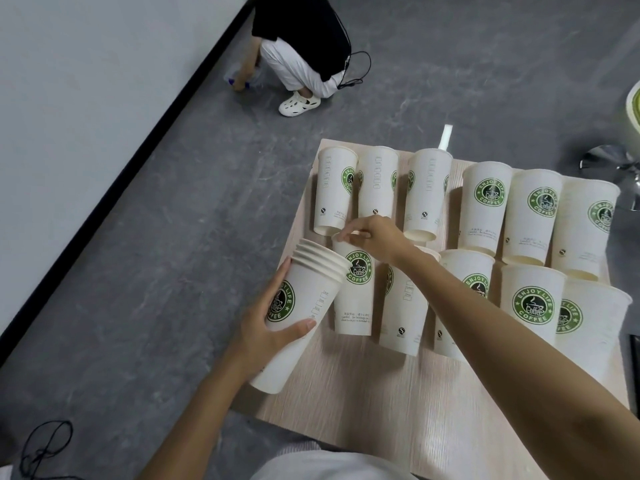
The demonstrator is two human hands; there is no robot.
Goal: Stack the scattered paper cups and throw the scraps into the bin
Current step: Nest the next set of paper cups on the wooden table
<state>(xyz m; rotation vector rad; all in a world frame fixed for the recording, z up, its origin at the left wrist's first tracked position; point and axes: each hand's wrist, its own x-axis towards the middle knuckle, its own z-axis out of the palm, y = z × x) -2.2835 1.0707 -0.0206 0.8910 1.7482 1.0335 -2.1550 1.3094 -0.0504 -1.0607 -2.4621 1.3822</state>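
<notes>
Paper cups [488, 206] crowding wooden table [398, 410]

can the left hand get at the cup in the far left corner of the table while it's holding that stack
Probably not as things stand: the left hand is wrapped around the stack of cups, so its grip is taken. The far-left corner cup itself stands unobstructed.

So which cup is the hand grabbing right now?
The white paper cup at the near row's left end; the right hand pinches its rim. The other table cups stand untouched.
</notes>
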